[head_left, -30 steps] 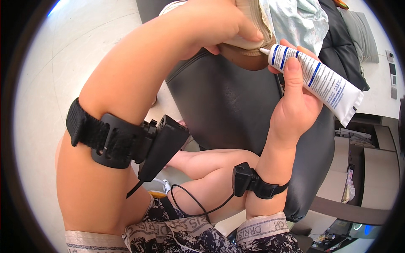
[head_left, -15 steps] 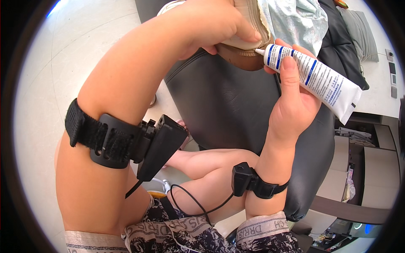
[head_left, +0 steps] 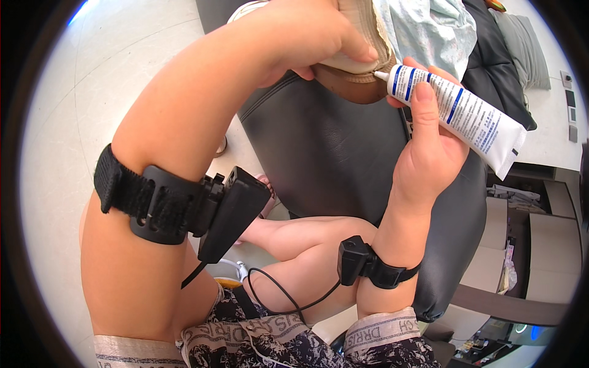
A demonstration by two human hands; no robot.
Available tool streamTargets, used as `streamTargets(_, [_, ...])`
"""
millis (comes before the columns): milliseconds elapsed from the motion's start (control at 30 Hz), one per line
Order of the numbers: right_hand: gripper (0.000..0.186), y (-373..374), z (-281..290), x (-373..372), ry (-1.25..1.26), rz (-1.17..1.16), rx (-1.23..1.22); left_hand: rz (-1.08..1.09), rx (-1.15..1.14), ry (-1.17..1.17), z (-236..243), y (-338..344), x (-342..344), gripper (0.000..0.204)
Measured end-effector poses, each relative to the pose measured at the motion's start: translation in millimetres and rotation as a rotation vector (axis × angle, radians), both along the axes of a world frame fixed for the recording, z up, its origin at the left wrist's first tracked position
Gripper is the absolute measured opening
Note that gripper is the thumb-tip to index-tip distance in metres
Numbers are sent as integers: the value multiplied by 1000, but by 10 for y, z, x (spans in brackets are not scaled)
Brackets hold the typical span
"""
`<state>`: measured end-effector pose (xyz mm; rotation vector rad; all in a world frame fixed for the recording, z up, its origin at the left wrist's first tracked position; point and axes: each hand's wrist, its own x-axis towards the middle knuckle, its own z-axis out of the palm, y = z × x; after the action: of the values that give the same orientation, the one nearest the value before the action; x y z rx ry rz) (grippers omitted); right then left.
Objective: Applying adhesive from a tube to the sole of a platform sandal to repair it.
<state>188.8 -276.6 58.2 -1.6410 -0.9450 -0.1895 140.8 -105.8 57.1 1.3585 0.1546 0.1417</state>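
Note:
At the top centre, my left hand (head_left: 300, 34) is closed on what looks like a shoe (head_left: 366, 24), tan and cream with a ribbed edge and a rounded brown underside. My left thumb presses near its edge, and the other fingers are mostly hidden. My right hand (head_left: 429, 141) grips a white squeeze tube (head_left: 466, 113) with blue bands and a flat crimped end, the thumb lying along its side. The tube's thin white nozzle (head_left: 381, 76) points left at the shoe's ribbed edge. Whether the tip touches it I cannot tell.
A black leather sofa (head_left: 319, 141) stands beneath both hands. On it lie a pale blue patterned cloth (head_left: 429, 27) and a grey cushion (head_left: 521, 46). Black strapped devices sit on my left arm (head_left: 165, 202) and right wrist (head_left: 374, 264), with a cable looping over my lap.
My right hand and the tube have shifted slightly to the right, drawing the nozzle back a little along the shoe's edge. My left hand has barely moved.

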Motion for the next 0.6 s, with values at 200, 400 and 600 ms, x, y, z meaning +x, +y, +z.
streamTargets(200, [28,-9,4,18,9,-1,30,-3,88,36,26,7,-21,23])
streamTargets(400, [28,-17,14,9,35,0,47,-129,36,-90,-11,86,-77,24])
streamTargets(600, [28,-10,14,24,18,-13,41,13,66,80,6,10,-14,25])
